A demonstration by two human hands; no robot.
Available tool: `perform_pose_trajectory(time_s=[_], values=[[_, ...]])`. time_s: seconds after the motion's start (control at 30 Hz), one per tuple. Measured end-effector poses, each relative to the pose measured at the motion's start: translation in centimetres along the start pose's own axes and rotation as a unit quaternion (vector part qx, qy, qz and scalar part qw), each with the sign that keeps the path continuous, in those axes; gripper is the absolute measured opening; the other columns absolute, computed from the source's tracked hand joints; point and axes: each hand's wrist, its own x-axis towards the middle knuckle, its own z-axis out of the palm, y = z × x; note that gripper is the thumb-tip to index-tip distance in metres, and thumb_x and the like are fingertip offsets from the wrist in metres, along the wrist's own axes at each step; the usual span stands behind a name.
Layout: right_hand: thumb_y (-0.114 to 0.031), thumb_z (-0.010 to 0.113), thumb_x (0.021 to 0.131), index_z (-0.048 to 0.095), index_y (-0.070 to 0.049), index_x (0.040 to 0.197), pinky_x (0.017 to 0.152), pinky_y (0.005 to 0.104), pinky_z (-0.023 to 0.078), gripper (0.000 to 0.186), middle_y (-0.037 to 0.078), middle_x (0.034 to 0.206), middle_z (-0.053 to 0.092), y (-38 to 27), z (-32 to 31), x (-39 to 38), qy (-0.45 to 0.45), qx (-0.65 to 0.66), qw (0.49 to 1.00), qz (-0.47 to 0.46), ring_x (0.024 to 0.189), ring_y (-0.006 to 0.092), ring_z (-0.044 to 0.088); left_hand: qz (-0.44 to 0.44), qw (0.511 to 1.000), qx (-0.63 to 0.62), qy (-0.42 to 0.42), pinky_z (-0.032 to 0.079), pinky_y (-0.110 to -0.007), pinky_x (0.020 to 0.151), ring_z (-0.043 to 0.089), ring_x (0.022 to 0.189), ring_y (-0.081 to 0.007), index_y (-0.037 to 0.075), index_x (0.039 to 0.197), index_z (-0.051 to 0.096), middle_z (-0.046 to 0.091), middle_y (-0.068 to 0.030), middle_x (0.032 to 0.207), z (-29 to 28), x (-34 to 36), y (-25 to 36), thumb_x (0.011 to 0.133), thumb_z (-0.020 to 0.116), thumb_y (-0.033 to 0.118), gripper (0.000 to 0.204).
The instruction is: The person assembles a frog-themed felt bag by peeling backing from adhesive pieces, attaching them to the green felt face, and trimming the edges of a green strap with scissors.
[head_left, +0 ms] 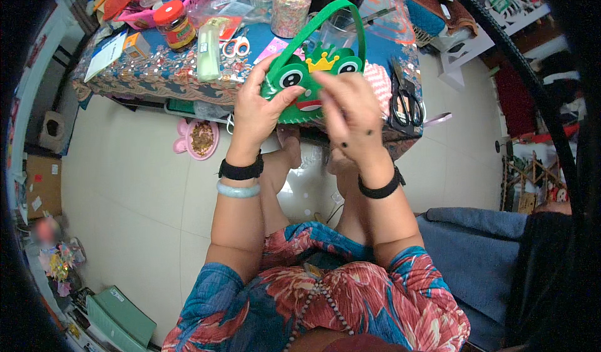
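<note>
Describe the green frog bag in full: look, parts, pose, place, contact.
The green frog bag looks like felt: two big white-and-black eyes, a yellow crown between them, a red mouth partly hidden, and an arched green handle on top. It is held upright above the table edge, face toward the camera. The left hand grips its left side; the right hand covers its right front.

Even bright daylight, soft shadows, fisheye bending, dark blurred rim.

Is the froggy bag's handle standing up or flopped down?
Standing up: the green handle arches above the frog bag held in both hands.
</note>
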Motion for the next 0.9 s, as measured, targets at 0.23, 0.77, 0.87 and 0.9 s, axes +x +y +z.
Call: perform_pose_trajectory(time_s=[0.23, 0.77, 0.87, 0.9], values=[[-0.008, 0.056, 0.087, 0.061, 0.001, 0.106, 0.088, 0.0288, 0.042, 0.022, 0.012, 0.111, 0.055, 3.5, -1.4, -1.3, 0.090, 0.223, 0.911, 0.336, 0.102, 0.0175, 0.053, -0.055, 0.990, -0.123, 0.041, 0.044, -0.025, 0.082, 0.054, 0.093, -0.0105, -0.003, 0.117, 0.051, 0.060, -0.0056, 0.105, 0.5, 0.6, -2.8, 0.088, 0.060, 0.034, 0.048], [0.004, 0.057, 0.071, 0.059, -0.001, 0.106, 0.090, 0.0346, 0.042, 0.035, 0.017, 0.113, 0.053, 4.3, -2.6, -3.8, 0.127, 0.007, 0.991, 0.051, 0.101, 0.0273, 0.053, 0.144, 0.978, 0.080, 0.130, 0.048, -0.029, 0.071, 0.060, 0.080, -0.0204, 0.000, 0.100, 0.060, 0.062, -0.0094, 0.089, 2.5, -1.3, -2.3, 0.073, 0.065, 0.054, 0.060], [0.003, 0.058, 0.062, 0.063, -0.008, 0.105, 0.078, 0.0335, 0.044, 0.044, 0.015, 0.107, 0.055, 3.4, -2.7, -4.7, 0.104, -0.022, 0.994, -0.017, 0.092, 0.0267, 0.055, 0.181, 0.972, 0.107, 0.108, 0.048, -0.030, 0.070, 0.061, 0.079, -0.0229, 0.001, 0.101, 0.060, 0.063, -0.0106, 0.089, 3.4, -1.9, -2.3, 0.070, 0.065, 0.055, 0.063], [0.002, 0.059, 0.062, 0.063, -0.009, 0.103, 0.072, 0.0336, 0.045, 0.043, 0.015, 0.106, 0.056, 3.0, -2.6, -5.0, 0.090, -0.017, 0.994, -0.057, 0.089, 0.0266, 0.056, 0.187, 0.972, 0.106, 0.098, 0.048, -0.030, 0.070, 0.061, 0.079, -0.0226, 0.001, 0.102, 0.060, 0.063, -0.0105, 0.089, 3.8, -2.1, -2.1, 0.069, 0.065, 0.055, 0.063]])
